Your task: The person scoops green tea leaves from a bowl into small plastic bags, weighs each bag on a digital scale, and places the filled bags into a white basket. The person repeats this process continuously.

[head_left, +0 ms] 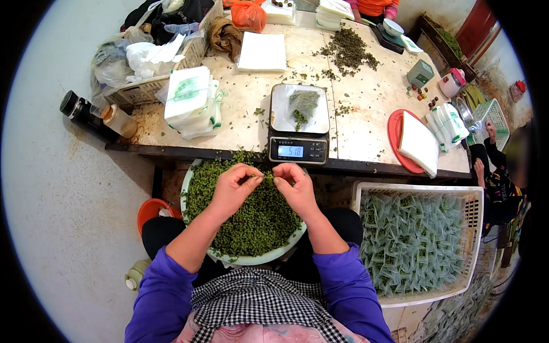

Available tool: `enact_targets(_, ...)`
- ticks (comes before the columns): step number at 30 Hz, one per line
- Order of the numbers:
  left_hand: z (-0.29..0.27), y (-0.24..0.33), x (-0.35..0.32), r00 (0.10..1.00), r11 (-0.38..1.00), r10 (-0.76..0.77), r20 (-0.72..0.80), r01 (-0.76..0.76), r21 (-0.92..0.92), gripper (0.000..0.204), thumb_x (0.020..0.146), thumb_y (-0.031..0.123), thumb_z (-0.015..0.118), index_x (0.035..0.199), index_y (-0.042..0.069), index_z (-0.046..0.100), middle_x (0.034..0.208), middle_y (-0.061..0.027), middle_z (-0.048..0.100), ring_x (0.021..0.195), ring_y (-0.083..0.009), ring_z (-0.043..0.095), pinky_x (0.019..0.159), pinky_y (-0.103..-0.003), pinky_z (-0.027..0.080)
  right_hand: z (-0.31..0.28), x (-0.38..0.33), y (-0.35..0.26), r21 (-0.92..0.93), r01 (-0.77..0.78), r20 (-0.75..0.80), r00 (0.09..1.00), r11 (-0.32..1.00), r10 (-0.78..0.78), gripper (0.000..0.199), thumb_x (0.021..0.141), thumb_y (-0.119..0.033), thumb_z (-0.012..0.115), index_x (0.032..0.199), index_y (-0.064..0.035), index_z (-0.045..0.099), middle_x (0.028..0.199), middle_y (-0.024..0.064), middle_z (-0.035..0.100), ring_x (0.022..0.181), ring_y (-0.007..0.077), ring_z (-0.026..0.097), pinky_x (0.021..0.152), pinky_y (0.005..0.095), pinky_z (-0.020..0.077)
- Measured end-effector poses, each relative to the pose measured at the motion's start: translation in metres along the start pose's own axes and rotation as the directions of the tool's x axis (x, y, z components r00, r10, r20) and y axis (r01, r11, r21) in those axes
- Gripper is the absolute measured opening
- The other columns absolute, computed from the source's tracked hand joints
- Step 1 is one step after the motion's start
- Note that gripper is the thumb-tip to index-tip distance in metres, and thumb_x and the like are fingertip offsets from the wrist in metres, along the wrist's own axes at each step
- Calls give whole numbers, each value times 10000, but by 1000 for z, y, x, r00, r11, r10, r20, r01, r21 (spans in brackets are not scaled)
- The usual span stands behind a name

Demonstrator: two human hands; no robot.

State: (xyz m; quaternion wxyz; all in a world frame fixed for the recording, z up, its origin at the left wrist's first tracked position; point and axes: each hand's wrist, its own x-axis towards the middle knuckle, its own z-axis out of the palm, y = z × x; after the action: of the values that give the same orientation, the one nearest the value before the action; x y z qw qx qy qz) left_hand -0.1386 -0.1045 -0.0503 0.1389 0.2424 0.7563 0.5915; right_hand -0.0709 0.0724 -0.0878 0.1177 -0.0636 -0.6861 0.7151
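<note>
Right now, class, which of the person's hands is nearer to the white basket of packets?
Right. The right hand is over the tray of green bits, on the side toward the basket; the left hand is farther left.

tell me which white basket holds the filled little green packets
The white basket at the person's right, beside the lap; the two others, one at the table's far left, one far right, hold none.

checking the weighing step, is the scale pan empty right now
No, a small clear bag partly filled with green bits lies on the pan of the digital scale, while both hands work over the round tray below.
</note>
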Motion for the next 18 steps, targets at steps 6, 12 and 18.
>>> enact_targets(6,-1,-2,0,993,976,-110,-30,103,-192,56,901,65,680,939,30,658,851,38,593,696,-44,515,623,-194,412,2,0,-17,-152,190,78,981,970,-180,352,823,-93,727,1146,-17,611,1111,60,594,924,137,566,816,290,472)
enact_targets(12,8,8,4,994,999,32,-105,-28,41,65,833,24,703,883,26,661,825,5,592,683,-59,531,606,-207,429,9,-5,-1,20,-1,6,1000,1000,1,152,911,-109,673,1020,-8,640,838,1,623,737,69,553,664,231,468)
enact_targets(18,19,-1,32,924,874,335,-183,-232,426,82,752,-13,691,811,17,644,796,-77,615,648,-183,586,577,-284,478,12,-8,-3,-123,91,-81,992,988,-101,113,914,-95,668,961,0,629,788,-26,604,692,35,516,606,205,434)
